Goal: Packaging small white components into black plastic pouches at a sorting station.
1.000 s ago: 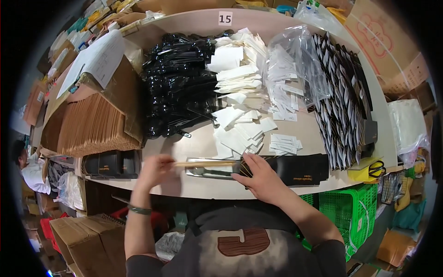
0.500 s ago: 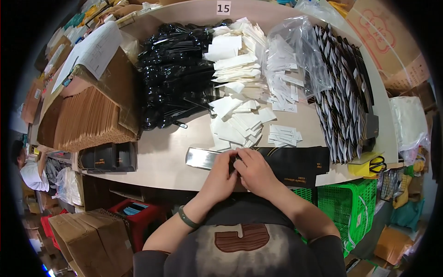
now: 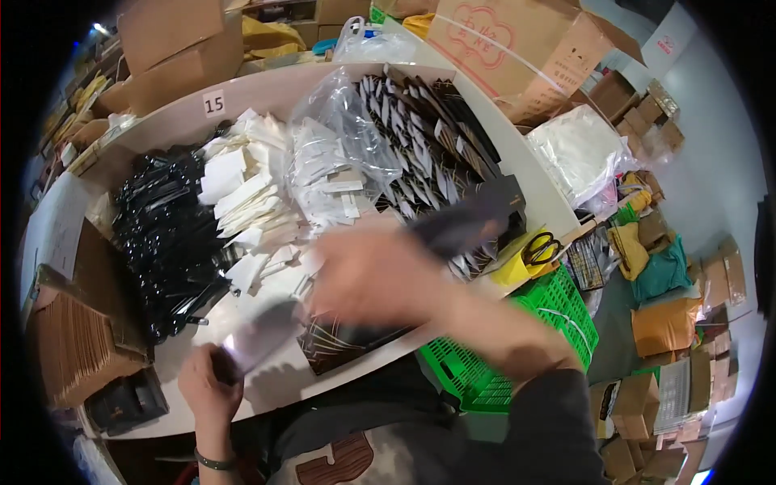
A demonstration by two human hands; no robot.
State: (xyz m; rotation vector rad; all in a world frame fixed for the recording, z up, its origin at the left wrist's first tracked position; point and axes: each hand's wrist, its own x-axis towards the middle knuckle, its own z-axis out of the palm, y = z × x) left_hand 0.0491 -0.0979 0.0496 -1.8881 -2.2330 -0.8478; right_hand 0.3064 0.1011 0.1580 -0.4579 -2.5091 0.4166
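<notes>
My left hand (image 3: 212, 384) is over the table's front edge at left. Its fingers close on a flat, shiny silver piece (image 3: 263, 335), smeared by motion. My right hand (image 3: 372, 271) is a blur above the middle of the table; its fingers cannot be made out. Beyond it a blurred black flat piece (image 3: 457, 226) stretches toward the upper right; whether the hand holds it is unclear. Underneath lies a black sleeve with gold lines (image 3: 331, 343). White paper packets (image 3: 250, 186) and small packets in clear plastic (image 3: 327, 174) are heaped beyond my hands.
Black plastic-wrapped utensils (image 3: 162, 234) are piled left of the packets. A carton of brown cards (image 3: 77, 347) stands far left. Rows of black sleeves with white inserts (image 3: 412, 153) fill the right side. Scissors (image 3: 540, 249) rest in a yellow holder above a green crate (image 3: 558, 315).
The view has turned right. My hands have parted: the left holds the silver piece at the left, while the right has swung up and away over the table.
</notes>
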